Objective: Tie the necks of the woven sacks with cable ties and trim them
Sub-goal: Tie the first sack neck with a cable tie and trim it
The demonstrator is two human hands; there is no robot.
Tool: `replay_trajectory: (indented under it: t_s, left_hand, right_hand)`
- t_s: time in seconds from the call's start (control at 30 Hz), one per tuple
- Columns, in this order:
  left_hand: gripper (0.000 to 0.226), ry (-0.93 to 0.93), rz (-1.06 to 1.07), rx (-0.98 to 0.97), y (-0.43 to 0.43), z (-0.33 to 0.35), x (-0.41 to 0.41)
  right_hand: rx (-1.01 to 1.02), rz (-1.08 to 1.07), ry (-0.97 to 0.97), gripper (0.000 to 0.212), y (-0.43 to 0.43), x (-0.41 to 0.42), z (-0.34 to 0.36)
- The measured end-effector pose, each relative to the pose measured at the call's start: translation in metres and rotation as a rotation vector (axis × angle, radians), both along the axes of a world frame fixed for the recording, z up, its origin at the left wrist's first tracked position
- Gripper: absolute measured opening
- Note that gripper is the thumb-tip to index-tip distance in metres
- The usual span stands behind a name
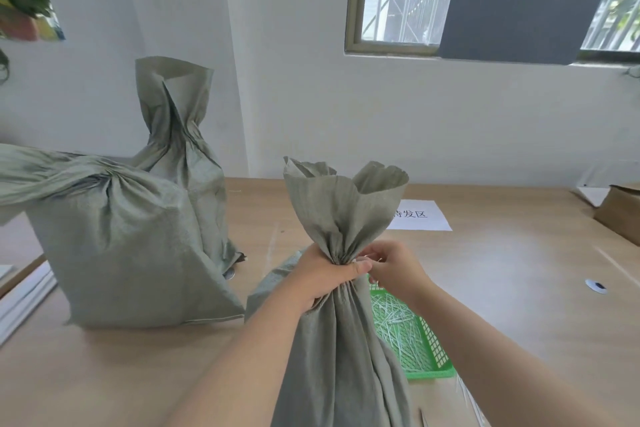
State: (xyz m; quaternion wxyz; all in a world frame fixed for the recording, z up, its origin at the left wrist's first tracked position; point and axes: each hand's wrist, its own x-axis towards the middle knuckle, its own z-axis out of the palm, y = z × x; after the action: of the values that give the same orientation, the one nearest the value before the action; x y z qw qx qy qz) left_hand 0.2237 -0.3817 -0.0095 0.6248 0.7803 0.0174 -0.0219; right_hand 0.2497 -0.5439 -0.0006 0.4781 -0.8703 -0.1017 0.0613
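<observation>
Starting well left of the fingers (360, 267), a stack of white sheets (20, 302) lies at the edge of the worktop (502, 288). Beside it stands the left sack (114, 253), grey-green woven cloth, with its neck gathered and bent over to the left. Whether a tie is on that neck cannot be told. Behind and touching it, the rear sack (180, 135) stands upright. Its neck is drawn in and its mouth is open above.

At centre, the held sack (346, 340) stands upright near the front of the worktop. The left hand (322, 279) grips its gathered neck, fingers and thumb wrapped fully round the bunched cloth. The mouth of the sack fans out above that fist.

The right hand (394, 270) sits just right of the neck, close against the left thumb. Its fingers are pinched narrow on the cable tie (373, 258), which shows only as a thin white line at the neck. Whether the tie runs round the neck cannot be told.

Below the right hand and partly hidden by the held sack, a green mesh basket (429, 350) rests on the worktop. It holds a scatter of short white tie pieces (398, 322).

Beyond the fingers, a white paper label (419, 215) with printed characters lies flat. Well to the right lie a small white disc (596, 286) with a dark centre and, at the far edge, a cardboard box (620, 211).
</observation>
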Motion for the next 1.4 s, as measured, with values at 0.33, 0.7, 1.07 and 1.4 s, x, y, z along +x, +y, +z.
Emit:
replay_trajectory:
  t_s: [0.33, 0.7, 1.07, 1.4]
  left_hand:
    - [0.076, -0.132, 0.187, 0.402, 0.001, 0.007, -0.008]
    - [0.065, -0.088, 0.241, 0.359, -0.002, 0.008, -0.015]
    - [0.042, -0.341, 0.260, 0.802, -0.002, 0.002, -0.013]
    - [0.041, -0.213, 0.102, 0.778, 0.000, 0.016, -0.022]
  right_hand:
    - [-0.295, 0.127, -0.133, 0.038, 0.005, 0.039, -0.036]
    - [-0.310, -0.089, -0.244, 0.047, 0.005, 0.007, 0.005]
    - [-0.193, 0.180, -0.308, 0.040, 0.015, -0.004, 0.011]
    - [0.157, 0.076, -0.272, 0.022, 0.016, -0.013, -0.009]
